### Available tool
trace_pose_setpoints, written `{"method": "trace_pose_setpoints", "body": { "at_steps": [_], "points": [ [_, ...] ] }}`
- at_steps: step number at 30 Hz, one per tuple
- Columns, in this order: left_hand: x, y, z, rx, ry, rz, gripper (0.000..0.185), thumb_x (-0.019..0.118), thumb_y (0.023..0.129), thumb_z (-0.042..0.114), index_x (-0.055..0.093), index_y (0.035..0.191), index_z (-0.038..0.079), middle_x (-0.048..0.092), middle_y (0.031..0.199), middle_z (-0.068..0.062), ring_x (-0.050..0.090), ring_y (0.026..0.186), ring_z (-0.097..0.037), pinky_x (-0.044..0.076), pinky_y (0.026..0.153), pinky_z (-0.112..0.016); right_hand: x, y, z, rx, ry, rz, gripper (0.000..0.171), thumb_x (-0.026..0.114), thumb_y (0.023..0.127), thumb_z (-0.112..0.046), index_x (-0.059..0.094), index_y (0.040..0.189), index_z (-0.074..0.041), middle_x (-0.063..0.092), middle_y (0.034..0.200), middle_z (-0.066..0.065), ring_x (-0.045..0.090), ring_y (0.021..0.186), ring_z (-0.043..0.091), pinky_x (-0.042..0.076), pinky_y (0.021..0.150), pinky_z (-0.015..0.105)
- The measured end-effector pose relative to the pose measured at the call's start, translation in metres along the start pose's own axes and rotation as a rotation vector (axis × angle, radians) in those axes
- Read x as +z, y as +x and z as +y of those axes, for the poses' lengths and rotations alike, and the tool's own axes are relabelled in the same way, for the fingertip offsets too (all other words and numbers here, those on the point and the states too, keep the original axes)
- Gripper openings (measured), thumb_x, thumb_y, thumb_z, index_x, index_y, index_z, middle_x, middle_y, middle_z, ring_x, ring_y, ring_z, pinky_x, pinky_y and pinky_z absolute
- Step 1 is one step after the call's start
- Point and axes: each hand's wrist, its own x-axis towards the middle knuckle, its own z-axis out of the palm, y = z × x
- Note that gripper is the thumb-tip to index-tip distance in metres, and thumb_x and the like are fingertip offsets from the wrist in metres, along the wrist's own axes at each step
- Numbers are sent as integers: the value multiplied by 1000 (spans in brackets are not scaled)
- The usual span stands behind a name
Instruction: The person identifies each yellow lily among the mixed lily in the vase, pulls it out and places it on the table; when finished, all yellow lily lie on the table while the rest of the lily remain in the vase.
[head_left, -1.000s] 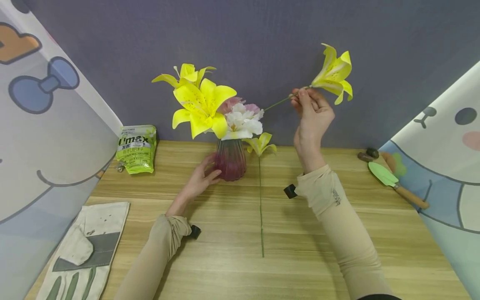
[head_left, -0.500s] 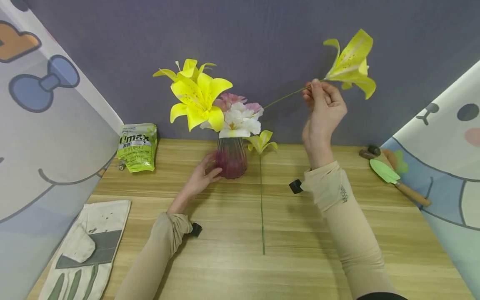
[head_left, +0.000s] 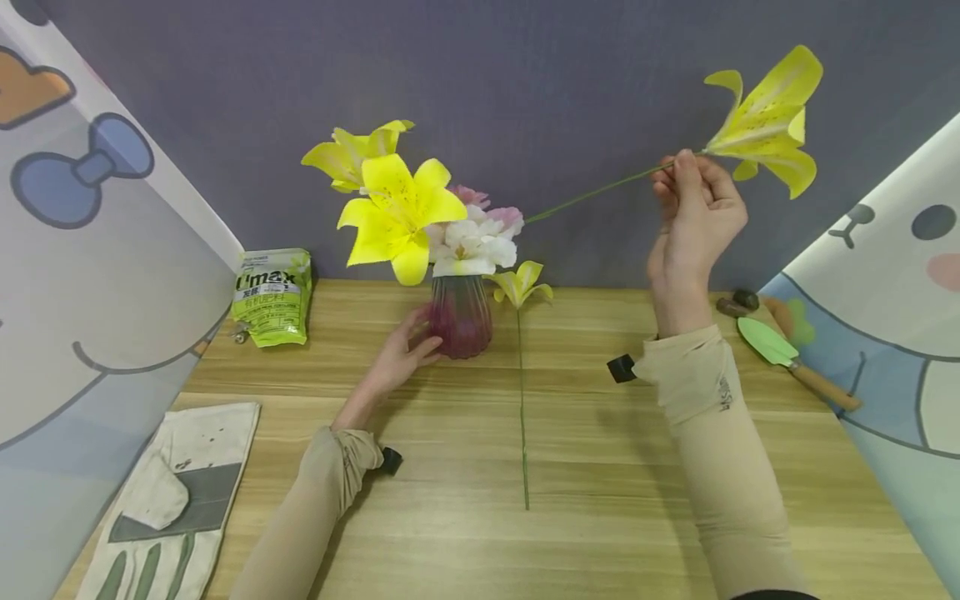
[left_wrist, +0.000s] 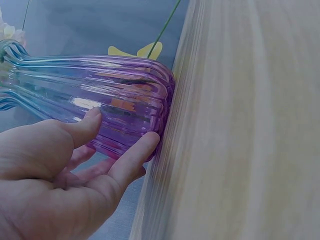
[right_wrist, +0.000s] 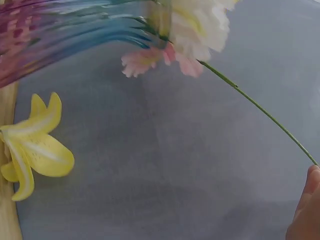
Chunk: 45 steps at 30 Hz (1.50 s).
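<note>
A ribbed glass vase (head_left: 461, 321), purple below and bluish above, stands upright near the back of the table. My left hand (head_left: 401, 354) holds it low on its left side, thumb and fingers against the glass (left_wrist: 115, 95). White and pink flowers (head_left: 476, 246) and two yellow lilies (head_left: 401, 212) rise from its mouth. My right hand (head_left: 697, 221) pinches the stem of another yellow lily (head_left: 772, 121) just below its bloom; the stem slants down left behind the white flowers, where its lower end is hidden. One more yellow lily (head_left: 517, 286) lies on the table, right of the vase.
A green fertilizer bag (head_left: 272, 298) stands at the back left. Nearer on the left lies a pair of work gloves (head_left: 213, 429). A green trowel (head_left: 768, 342) and small dark objects (head_left: 738, 305) lie at the right edge. A grey wall backs the wooden table (head_left: 442, 517).
My right hand has moved right and slightly up, carrying the lily's bloom away from the vase. The lilies in the vase have shifted and turned a little. My left hand stays at the vase.
</note>
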Motion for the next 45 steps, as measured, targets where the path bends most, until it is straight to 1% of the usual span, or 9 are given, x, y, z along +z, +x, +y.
{"method": "trace_pose_setpoints", "body": {
  "at_steps": [9, 16, 19, 24, 27, 30, 35, 41, 45],
  "points": [
    [-1, 0, 0, -4, 2, 1, 66, 52, 108, -11, 22, 166, -5, 24, 167, -33, 39, 147, -53, 59, 107, -46, -12, 13, -25, -49, 17, 35, 12, 74, 95, 13, 65, 96, 21, 68, 83, 27, 67, 63, 28, 62, 56, 26],
    [1, 0, 2, 0, 7, -3, 65, 52, 108, -11, 22, 166, -6, 23, 168, -33, 38, 148, -54, 57, 108, -49, -24, 19, -50, -41, 37, 65, 13, 74, 94, 14, 63, 97, 20, 67, 83, 26, 66, 62, 30, 61, 55, 26],
    [2, 0, 4, 1, 9, -7, 65, 52, 108, -11, 22, 165, -6, 22, 169, -33, 37, 148, -54, 57, 108, -49, -30, 21, -59, -51, 34, 55, 15, 74, 94, 15, 63, 101, 21, 66, 84, 27, 66, 63, 30, 61, 55, 27],
    [2, 0, 3, 1, 19, -10, 64, 52, 109, -10, 22, 166, -6, 22, 169, -32, 37, 149, -53, 57, 107, -48, -42, 18, -69, -48, -55, -2, 19, 76, 91, 16, 64, 103, 25, 67, 83, 29, 66, 61, 30, 62, 54, 28],
    [3, 0, 3, 0, 17, -7, 65, 53, 108, -10, 23, 166, -5, 22, 169, -32, 37, 149, -52, 58, 107, -47, -48, 14, -70, -18, -173, -69, 25, 83, 85, 15, 65, 100, 27, 70, 79, 29, 67, 60, 31, 62, 53, 29],
    [3, 0, 3, -1, 15, -2, 65, 53, 108, -10, 24, 165, -5, 22, 170, -31, 37, 149, -52, 58, 107, -46, -58, 9, -68, 45, -348, -179, 26, 86, 84, 11, 69, 99, 25, 74, 79, 26, 70, 62, 29, 64, 54, 29],
    [4, 0, 3, -1, 18, 1, 65, 54, 108, -9, 24, 165, -5, 22, 170, -30, 37, 149, -52, 58, 108, -44, -81, -4, -60, 173, -656, -407, 15, 81, 92, 5, 75, 100, 17, 78, 82, 15, 73, 64, 20, 66, 60, 25],
    [2, 1, 5, -9, 17, -4, 66, 53, 109, -8, 21, 166, -5, 21, 170, -30, 37, 150, -52, 58, 108, -41, -113, -17, -41, 296, -1137, -591, 23, 76, 101, -9, 74, 109, 13, 79, 85, -1, 74, 69, 11, 66, 65, 23],
    [1, 2, 6, -14, 7, -2, 67, 53, 108, -9, 20, 167, -5, 22, 170, -30, 38, 149, -52, 58, 108, -41, -136, -17, -21, 360, -1324, -680, 28, 73, 104, -13, 73, 114, 12, 80, 91, 6, 75, 71, 9, 67, 68, 24]
  ]
}}
